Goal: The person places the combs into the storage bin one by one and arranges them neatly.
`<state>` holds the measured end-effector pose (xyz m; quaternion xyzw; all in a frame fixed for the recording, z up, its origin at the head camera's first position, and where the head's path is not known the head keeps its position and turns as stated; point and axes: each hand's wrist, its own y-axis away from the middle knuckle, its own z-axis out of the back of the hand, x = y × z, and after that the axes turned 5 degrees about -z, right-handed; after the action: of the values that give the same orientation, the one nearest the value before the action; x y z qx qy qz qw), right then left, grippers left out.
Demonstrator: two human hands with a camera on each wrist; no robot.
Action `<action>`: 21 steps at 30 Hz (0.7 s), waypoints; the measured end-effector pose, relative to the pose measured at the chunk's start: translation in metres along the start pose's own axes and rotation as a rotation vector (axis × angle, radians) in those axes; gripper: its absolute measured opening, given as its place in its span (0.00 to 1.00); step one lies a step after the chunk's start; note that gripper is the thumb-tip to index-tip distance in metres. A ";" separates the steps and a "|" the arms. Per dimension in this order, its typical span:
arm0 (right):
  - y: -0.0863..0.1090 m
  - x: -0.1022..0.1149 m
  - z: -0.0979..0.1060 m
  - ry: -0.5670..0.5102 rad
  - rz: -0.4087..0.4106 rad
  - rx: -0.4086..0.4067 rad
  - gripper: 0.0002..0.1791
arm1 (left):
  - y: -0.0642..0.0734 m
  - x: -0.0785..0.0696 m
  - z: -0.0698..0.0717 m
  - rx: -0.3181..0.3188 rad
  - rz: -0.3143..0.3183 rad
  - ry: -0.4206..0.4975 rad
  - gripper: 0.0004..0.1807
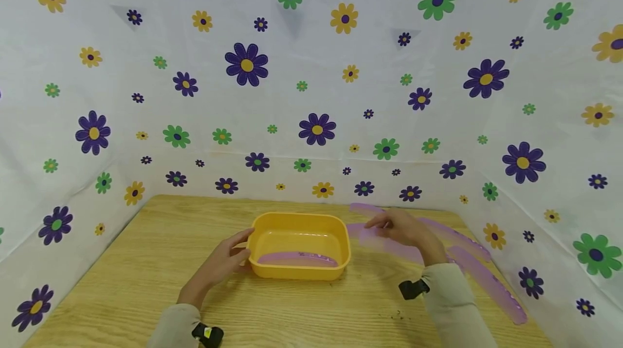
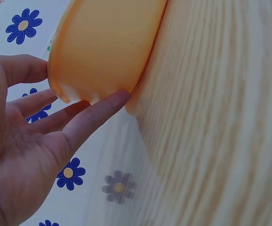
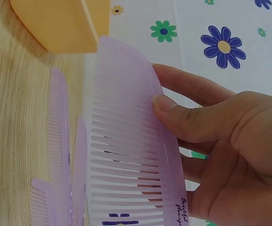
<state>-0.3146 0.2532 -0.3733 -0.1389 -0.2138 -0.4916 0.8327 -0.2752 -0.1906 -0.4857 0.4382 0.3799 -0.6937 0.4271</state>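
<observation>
A yellow plastic basin (image 1: 302, 272) stands on the wooden table, with one translucent purple comb (image 1: 297, 258) lying inside along its near wall. My left hand (image 1: 221, 264) is at the basin's left end. In the left wrist view its fairly straight fingers touch the basin's outer wall and rim. To the right of the basin, my right hand (image 1: 406, 229) pinches another purple comb (image 3: 126, 108) by its spine between thumb and fingers. That comb is raised over the table, teeth facing away from the palm, with dark lettering near one end.
Several more purple combs lie on the right side of the table, among them a long one (image 1: 489, 286) near the right edge and one (image 1: 455, 237) behind it. Small dark specks (image 1: 398, 315) dot the wood near the right sleeve. A flower-printed cloth (image 1: 316, 93) encloses the table's back and sides.
</observation>
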 end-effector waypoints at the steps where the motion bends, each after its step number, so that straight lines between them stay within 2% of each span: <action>1: -0.001 0.001 0.000 0.012 0.006 -0.003 0.15 | 0.000 0.000 0.000 0.000 0.001 0.000 0.33; 7: -0.009 0.004 0.001 0.029 0.019 0.005 0.16 | 0.000 -0.001 0.000 0.004 0.002 0.012 0.34; 21: -0.019 0.021 0.001 -0.004 -0.002 0.054 0.16 | 0.000 -0.001 -0.002 0.006 -0.005 -0.003 0.33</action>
<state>-0.3227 0.2282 -0.3615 -0.1170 -0.2288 -0.4863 0.8351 -0.2747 -0.1888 -0.4853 0.4377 0.3781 -0.6965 0.4247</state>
